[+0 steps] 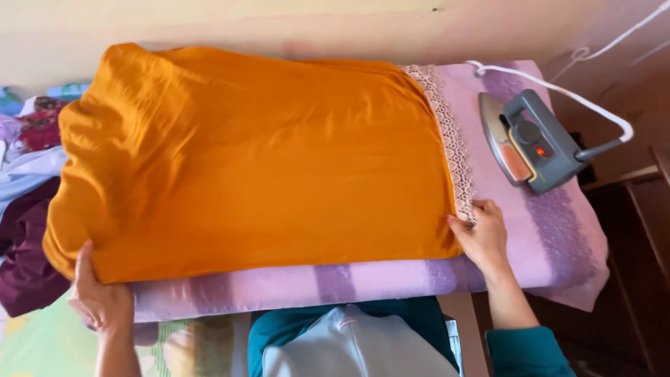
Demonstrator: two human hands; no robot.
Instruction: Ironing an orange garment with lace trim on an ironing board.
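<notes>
Cream wall point(279, 28) is running along the twelve o'clock edge of the view, and below it a padded ironing surface under a lilac patterned cover point(558, 237) is filling the middle; I cannot tell whether a counter or a board is carrying it. Spread over most of that cover, an orange garment point(244, 167) is lying flat, its lace-trimmed hem point(453, 146) sitting toward three o'clock and its bunched end drooping over the nine o'clock side. A heap of other clothes point(28, 230), maroon, white and floral, is waiting beyond that drooping end.

At about two o'clock a grey electric iron point(530, 143) is resting on the bare cover, just beside the lace but not touching it, with a small red light glowing on its body and its white cord point(593, 98) trailing off to the upper right.

The person's left hand point(101, 297) is pinching the near corner of the orange cloth at seven o'clock, fingers curled under the edge and thumb lying on top. The right hand point(481, 234) is pressing on the lace corner at four o'clock, fingers mostly flat and closed on nothing that I can see.

Judging from this, the cloth is being pulled taut and smoothed. Bringing the iron over would call for the right hand to be freeing itself while the left is keeping the tension.
</notes>
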